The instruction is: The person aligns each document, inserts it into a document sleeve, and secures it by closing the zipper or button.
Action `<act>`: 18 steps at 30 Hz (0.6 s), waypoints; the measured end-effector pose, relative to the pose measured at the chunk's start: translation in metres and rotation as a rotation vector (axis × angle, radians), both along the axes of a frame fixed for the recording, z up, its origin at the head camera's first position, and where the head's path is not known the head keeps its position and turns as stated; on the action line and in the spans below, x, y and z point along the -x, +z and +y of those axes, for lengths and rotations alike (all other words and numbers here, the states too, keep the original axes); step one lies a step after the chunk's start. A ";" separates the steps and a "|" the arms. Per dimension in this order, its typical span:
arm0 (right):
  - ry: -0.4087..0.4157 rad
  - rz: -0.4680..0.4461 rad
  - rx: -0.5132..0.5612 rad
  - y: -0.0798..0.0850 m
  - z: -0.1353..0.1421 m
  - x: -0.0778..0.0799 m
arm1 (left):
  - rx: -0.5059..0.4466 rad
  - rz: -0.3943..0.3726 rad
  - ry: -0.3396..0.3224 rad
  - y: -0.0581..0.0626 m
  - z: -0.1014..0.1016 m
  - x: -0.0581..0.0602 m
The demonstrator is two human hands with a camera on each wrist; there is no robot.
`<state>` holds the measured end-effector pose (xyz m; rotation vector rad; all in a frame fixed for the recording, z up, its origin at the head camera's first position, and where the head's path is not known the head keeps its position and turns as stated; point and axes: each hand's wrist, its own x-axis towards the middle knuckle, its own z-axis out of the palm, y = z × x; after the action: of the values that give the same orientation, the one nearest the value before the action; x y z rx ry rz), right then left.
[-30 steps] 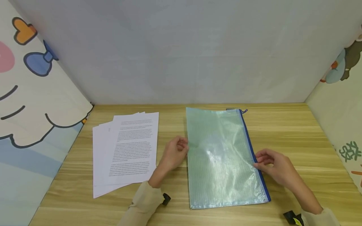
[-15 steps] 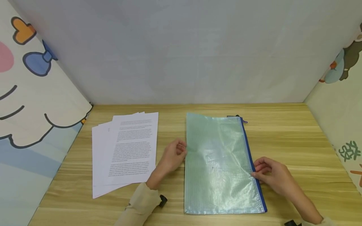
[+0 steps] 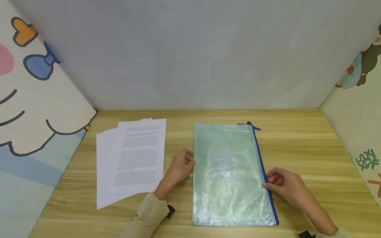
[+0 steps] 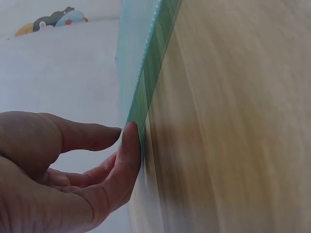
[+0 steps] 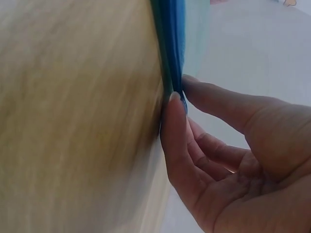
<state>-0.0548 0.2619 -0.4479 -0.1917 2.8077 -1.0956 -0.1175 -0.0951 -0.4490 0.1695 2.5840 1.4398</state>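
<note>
Fingers on my right hand are close together and pinch the blue zip edge of the folder. My left hand has its fingers bent and close together at the other edge, touching it; I cannot tell if they pinch it too. The shiny green folder lies on the desk between my hands. It has just slid a bit closer to me, and its far left corner has come down. So now it looks flat and straight, which I think makes it easier to work with. To my left is a bunch of white papers with print on top, spread a little, and they have not moved. My left hand sits in the way between them and the folder. At the folder's far end there is a small strap by the zip. Past the desk is a pale wall, and cartoon pictures show on the side walls.
</note>
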 end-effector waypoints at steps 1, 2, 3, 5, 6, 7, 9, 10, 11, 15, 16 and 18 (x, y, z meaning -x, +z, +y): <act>-0.001 0.000 -0.006 0.000 0.001 0.000 | 0.011 0.004 0.001 0.000 0.000 0.000; -0.001 0.002 -0.008 0.000 0.001 0.001 | 0.019 0.007 0.002 0.000 0.000 0.000; 0.000 0.006 -0.010 0.000 0.001 0.002 | 0.029 0.009 0.006 -0.001 0.000 0.001; -0.001 0.014 -0.013 0.001 0.002 0.003 | 0.044 0.020 0.011 -0.001 0.000 0.002; -0.001 0.022 -0.015 0.001 0.002 0.005 | 0.050 0.024 0.016 0.000 0.000 0.002; -0.004 0.028 -0.017 0.002 0.002 0.006 | 0.056 0.023 0.023 0.000 0.000 0.003; -0.009 0.039 -0.015 0.004 0.002 0.009 | 0.060 0.015 0.035 0.001 0.001 0.005; -0.012 0.047 -0.014 0.005 0.001 0.011 | 0.059 0.011 0.041 0.001 0.001 0.005; -0.013 0.057 -0.014 0.006 0.001 0.012 | 0.060 0.008 0.047 0.002 0.002 0.006; -0.016 0.104 -0.014 0.008 0.000 0.019 | 0.065 0.021 0.051 0.005 0.004 0.009; -0.016 0.117 -0.018 0.008 0.000 0.021 | 0.066 0.026 0.048 0.005 0.005 0.010; -0.013 0.137 -0.024 0.009 0.000 0.025 | 0.064 0.040 0.041 0.006 0.006 0.012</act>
<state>-0.0793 0.2618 -0.4391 -0.2557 2.9451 -1.0909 -0.1293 -0.0893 -0.4433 0.1391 2.6768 1.3785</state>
